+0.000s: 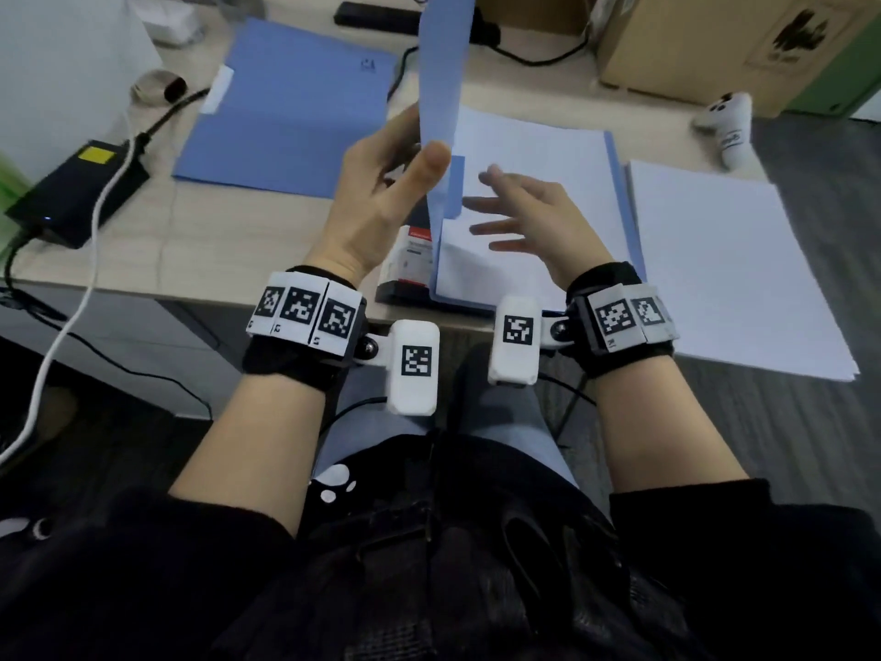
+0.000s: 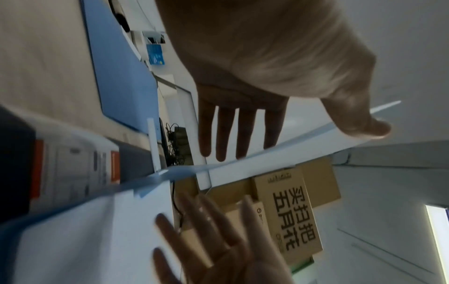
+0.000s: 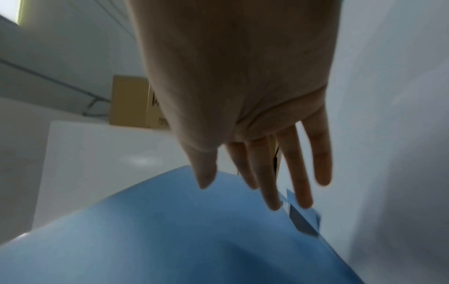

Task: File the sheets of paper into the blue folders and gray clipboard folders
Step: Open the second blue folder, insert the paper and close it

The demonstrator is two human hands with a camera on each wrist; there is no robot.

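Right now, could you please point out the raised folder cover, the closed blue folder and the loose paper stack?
Raised folder cover [image 1: 441, 78], head view: middle of the upright flap.
Closed blue folder [image 1: 286, 112], head view: centre of its front.
Loose paper stack [image 1: 724, 264], head view: middle of the top sheet.

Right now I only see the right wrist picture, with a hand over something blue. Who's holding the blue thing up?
Observer: The left hand pinches that cover and holds it upright.
Operator: Is there paper inside?
Observer: Yes, white sheets lie in the open folder, below the right hand.
Operator: Any more paper?
Observer: A loose stack lies on the table to the right of the folder.
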